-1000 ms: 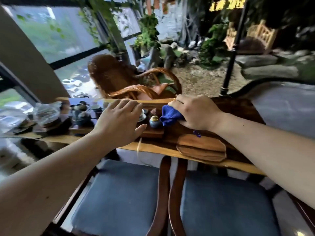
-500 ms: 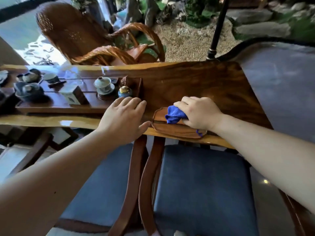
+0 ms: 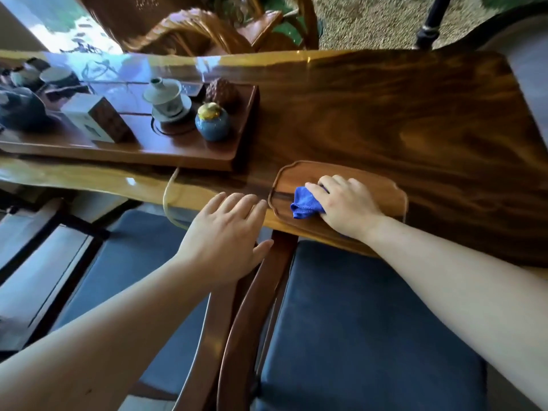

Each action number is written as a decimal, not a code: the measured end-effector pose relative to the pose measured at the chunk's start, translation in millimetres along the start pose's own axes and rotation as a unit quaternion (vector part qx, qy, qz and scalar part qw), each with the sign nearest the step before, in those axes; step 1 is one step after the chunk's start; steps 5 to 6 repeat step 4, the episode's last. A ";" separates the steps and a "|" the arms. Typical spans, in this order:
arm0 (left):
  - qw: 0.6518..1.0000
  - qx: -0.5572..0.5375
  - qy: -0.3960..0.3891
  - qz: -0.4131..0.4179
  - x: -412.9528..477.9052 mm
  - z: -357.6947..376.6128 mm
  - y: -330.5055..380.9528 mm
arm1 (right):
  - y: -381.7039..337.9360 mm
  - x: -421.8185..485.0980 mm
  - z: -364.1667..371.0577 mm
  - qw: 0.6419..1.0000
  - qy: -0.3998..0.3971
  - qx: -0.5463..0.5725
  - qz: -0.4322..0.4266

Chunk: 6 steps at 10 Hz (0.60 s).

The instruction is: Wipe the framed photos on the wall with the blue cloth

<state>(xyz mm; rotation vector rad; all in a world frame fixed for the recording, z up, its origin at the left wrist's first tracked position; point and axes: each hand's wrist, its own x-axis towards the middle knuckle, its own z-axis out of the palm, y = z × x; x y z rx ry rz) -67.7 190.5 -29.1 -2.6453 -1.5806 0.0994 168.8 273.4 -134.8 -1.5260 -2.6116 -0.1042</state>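
Observation:
The blue cloth (image 3: pixel 305 203) lies bunched on a small wooden tray (image 3: pixel 382 185) at the near edge of a long dark wooden table (image 3: pixel 385 108). My right hand (image 3: pixel 347 203) rests on top of the cloth with its fingers curled over it, gripping it against the tray. My left hand (image 3: pixel 225 232) hovers flat with fingers spread at the table's near edge, just left of the tray, holding nothing. No framed photos and no wall are in view.
A wooden tea tray (image 3: pixel 148 146) on the left holds a lidded white cup (image 3: pixel 166 99), a blue jar with a gold lid (image 3: pixel 212 123), a small box (image 3: pixel 95 117) and a dark teapot (image 3: pixel 20 108). Two blue-cushioned chairs (image 3: pixel 370 321) stand below me. A wicker chair (image 3: pixel 189 28) stands beyond the table.
My view has tilted down and closer to the table. My right hand has carried the blue cloth toward me and down onto the small wooden tray. My left hand stays open beside it.

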 end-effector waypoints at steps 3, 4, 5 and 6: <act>1.000 -0.007 0.006 -0.020 13.0 23.6 8.1 | -12.1 -10.7 13.3 0.990 -0.120 0.022 0.066; 0.999 0.008 0.006 -0.040 3.8 12.5 5.7 | -14.4 -12.3 1.6 0.987 -0.154 0.000 0.049; 0.999 0.008 0.006 -0.040 3.8 12.5 5.7 | -14.4 -12.3 1.6 0.987 -0.154 0.000 0.049; 0.999 0.008 0.006 -0.040 3.8 12.5 5.7 | -14.4 -12.3 1.6 0.987 -0.154 0.000 0.049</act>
